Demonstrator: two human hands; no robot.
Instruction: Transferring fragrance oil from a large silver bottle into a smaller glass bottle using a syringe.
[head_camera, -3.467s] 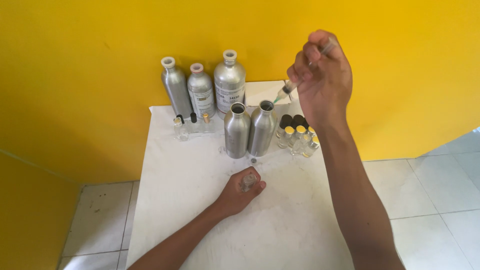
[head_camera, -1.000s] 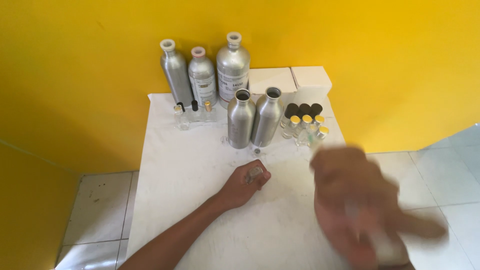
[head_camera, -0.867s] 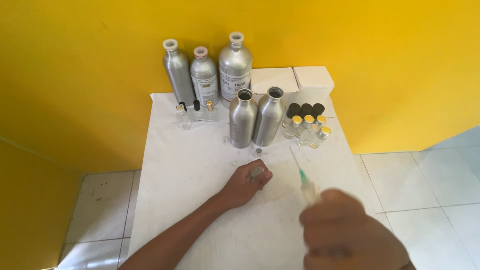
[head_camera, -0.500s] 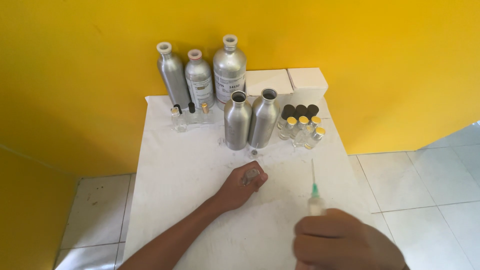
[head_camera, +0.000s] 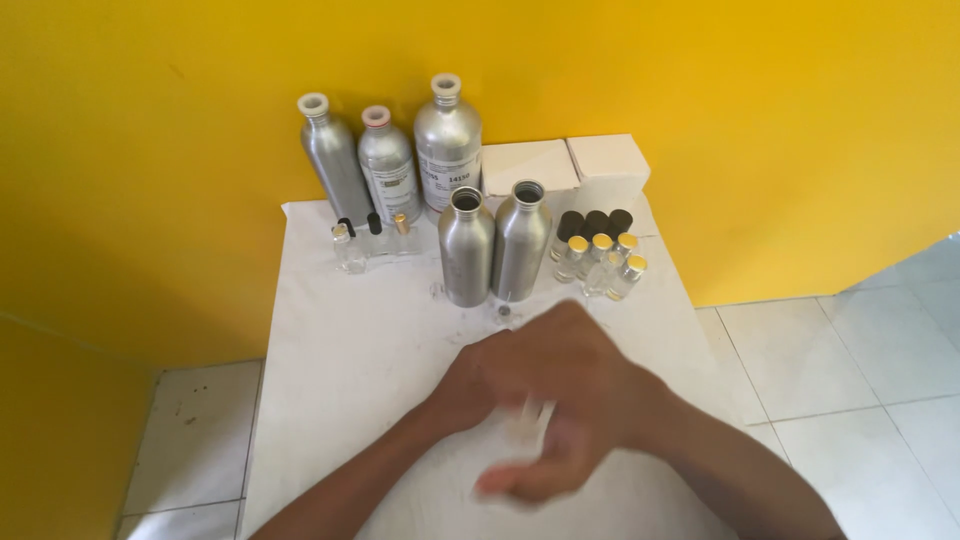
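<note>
Both hands meet low over the middle of the white desk (head_camera: 330, 330). The right hand (head_camera: 570, 400) lies blurred across the left hand (head_camera: 470, 385), hiding whatever sits between them — so I cannot tell whether either hand's fingers are apart or clamped on something. Just beyond them stand two open metal bottles (head_camera: 495, 245), close by, seemingly for easy reach. Three capped metal bottles (head_camera: 390, 155) wait against the yellow wall, with small vials (head_camera: 600, 255) grouped to the right.

Bright, even daylight — soft shadows; right hand (head_camera: 560, 400) smeared by motion blur.
</note>
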